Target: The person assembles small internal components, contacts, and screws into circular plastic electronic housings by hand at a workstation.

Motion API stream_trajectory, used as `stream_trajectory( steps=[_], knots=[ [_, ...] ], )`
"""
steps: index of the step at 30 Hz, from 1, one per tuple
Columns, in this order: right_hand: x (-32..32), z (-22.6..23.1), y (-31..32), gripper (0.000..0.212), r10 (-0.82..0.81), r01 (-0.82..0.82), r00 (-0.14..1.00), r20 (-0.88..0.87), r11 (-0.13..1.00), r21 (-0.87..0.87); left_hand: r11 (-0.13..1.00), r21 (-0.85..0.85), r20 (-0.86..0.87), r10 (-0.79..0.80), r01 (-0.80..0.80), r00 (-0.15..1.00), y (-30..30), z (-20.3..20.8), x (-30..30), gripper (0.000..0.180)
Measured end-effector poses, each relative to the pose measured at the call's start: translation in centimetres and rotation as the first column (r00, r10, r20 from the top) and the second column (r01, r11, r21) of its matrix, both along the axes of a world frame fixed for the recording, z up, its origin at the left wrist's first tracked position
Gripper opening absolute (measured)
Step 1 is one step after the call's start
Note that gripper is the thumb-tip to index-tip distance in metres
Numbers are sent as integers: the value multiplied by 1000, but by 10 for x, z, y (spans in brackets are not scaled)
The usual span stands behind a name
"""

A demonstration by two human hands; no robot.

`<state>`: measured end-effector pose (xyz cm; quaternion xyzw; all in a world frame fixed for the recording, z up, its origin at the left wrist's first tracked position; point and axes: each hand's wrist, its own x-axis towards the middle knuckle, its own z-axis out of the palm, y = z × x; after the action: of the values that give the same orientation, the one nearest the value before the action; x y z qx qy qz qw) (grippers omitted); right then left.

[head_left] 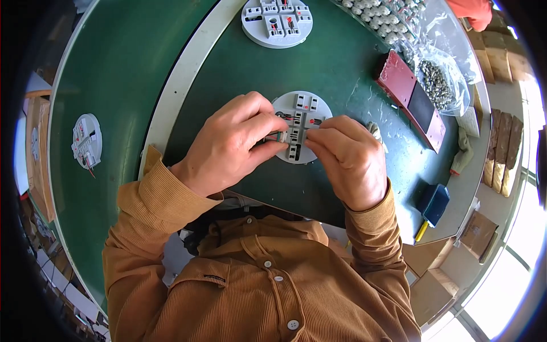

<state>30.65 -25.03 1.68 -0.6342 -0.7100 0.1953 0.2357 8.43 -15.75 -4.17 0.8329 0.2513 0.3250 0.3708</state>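
Observation:
A round light-grey fixture (pixel 317 109) lies on the green table in front of me, with small raised holders, slots and thin red and black wires on it. At its left side my left hand (pixel 231 142) pinches a small pale part with wires (pixel 281 137) between thumb and fingers. My right hand (pixel 350 157) is over the fixture's right edge, thumb and fingertips pressed together. Whatever those fingertips hold, if anything, is too small or hidden to name. Both hands cover parts of the fixture's left and right sides.
A similar fixture (pixel 277 40) stands at the far edge, another (pixel 85 142) on the green surface beyond the pale rail (pixel 171 102). Rightward lie a maroon-and-black box (pixel 403 85), bagged metal parts (pixel 436 82), rows of silvery parts (pixel 373 17) and a dark-blue yellow-handled tool (pixel 434 205).

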Motion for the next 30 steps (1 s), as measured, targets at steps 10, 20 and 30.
stream_trajectory(
  steps=[10, 20, 30],
  knots=[
    [32, -40, -46, 52, -511, 402, 833, 212, 822, 403, 999, 13, 39, 28, -29, 999, -3, -5, 1, 34],
    [37, -33, -68, 56, -473, 478, 877, -86, 838, 263, 999, 4, 24, 49, -50, 998, -3, -5, -3, 34],
    [-46, 6, -10, 43, -13, -17, 977, 212, 990, 141, 999, -8, 36, 52, -52, 998, -3, -8, -9, 47]
  ],
)
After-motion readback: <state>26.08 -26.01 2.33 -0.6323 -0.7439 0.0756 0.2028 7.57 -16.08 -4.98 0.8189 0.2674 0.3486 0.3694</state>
